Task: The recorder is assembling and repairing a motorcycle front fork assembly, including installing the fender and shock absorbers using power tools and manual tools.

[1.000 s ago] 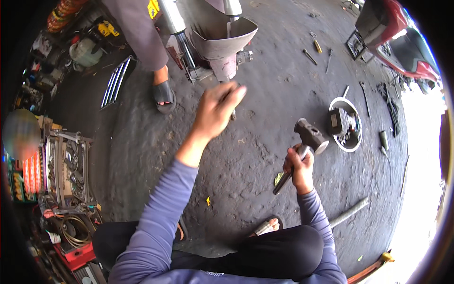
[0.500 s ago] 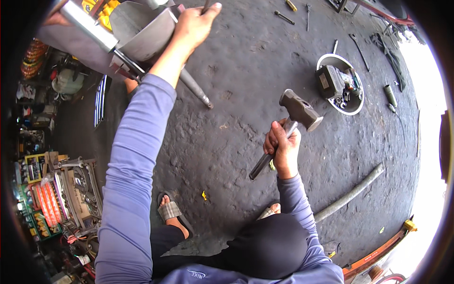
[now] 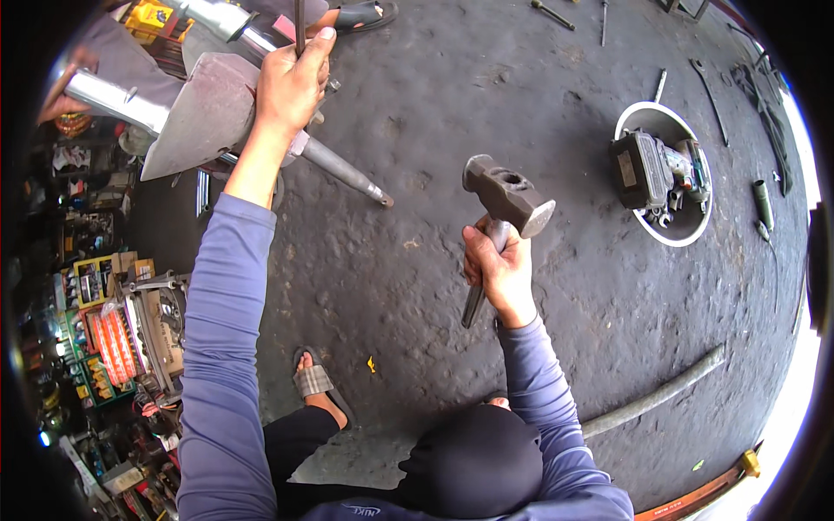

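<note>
My right hand (image 3: 501, 267) is closed round a hammer's handle close beneath its heavy steel head (image 3: 509, 195), above the floor. At the upper left, my left hand (image 3: 291, 91) is closed round a thin dark metal rod (image 3: 300, 24), which stands up out of the fist. Just beneath that hand lies what looks like a motorcycle front fork, with shiny tubes (image 3: 113, 100), a grey curved cover (image 3: 204, 113) and a tapered metal shaft (image 3: 343, 174) pointing toward the middle. The rod's lower end is hidden. Another person's hand (image 3: 65, 95) touches a tube at the far left.
A white-rimmed basin (image 3: 638, 117) at the right holds a black box (image 3: 641, 171) and tools. A grey pipe (image 3: 656, 392) lies at lower right; several long tools (image 3: 712, 100) lie farther back. Shelves crowded with parts (image 3: 113, 347) line the left side. Another person's foot (image 3: 356, 16) is at the top.
My right hand has brought the hammer left, toward the fork. My left hand and the rod have shifted left and down, and the fork sits turned differently. The whole view has also shifted.
</note>
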Demonstrator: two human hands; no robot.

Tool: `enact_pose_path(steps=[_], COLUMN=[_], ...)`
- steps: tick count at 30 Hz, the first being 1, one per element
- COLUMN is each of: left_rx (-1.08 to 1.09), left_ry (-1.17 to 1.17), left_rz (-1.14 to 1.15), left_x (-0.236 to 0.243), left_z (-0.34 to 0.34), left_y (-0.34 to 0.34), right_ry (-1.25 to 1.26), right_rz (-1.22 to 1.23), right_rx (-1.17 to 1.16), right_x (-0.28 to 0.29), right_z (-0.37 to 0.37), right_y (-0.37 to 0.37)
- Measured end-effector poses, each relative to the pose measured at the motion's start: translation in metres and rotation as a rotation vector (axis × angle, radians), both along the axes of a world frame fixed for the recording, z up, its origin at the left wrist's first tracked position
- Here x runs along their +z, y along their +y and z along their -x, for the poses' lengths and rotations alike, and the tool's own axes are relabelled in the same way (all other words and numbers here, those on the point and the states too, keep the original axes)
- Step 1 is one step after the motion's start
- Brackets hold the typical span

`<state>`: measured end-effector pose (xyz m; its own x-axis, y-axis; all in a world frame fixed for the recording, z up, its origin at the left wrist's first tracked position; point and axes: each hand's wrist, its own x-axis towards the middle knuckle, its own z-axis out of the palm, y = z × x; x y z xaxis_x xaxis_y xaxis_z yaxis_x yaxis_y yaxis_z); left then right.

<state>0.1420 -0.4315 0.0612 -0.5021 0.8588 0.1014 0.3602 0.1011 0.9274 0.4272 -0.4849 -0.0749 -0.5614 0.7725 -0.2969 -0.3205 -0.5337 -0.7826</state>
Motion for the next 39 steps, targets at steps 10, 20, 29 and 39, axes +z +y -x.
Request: enact_pose_path(steps=[10, 20, 29, 39], left_rx=[-0.214, -0.240, -0.228, -0.264], left_ry=[0.361, 0.183, 0.478, 0.566], left_rz=[0.137, 0.235, 0.063, 0.264], left_x=[-0.013, -0.007, -0.002, 0.013], left_z=[0.011, 0.008, -0.003, -0.008], left_y=[-0.004, -0.004, 0.006, 0.021], right_ry=[-0.188, 0.142, -0.093, 0.086], right_rz=[-0.608, -0.637, -0.822, -0.812], right_rx=[0.151, 0.175, 0.120, 0.005], right_x=[0.102, 0.145, 0.133, 0.142], right_z=[0.067, 0.142, 0.133, 0.118], right_y=[0.126, 0.167, 0.154, 0.170])
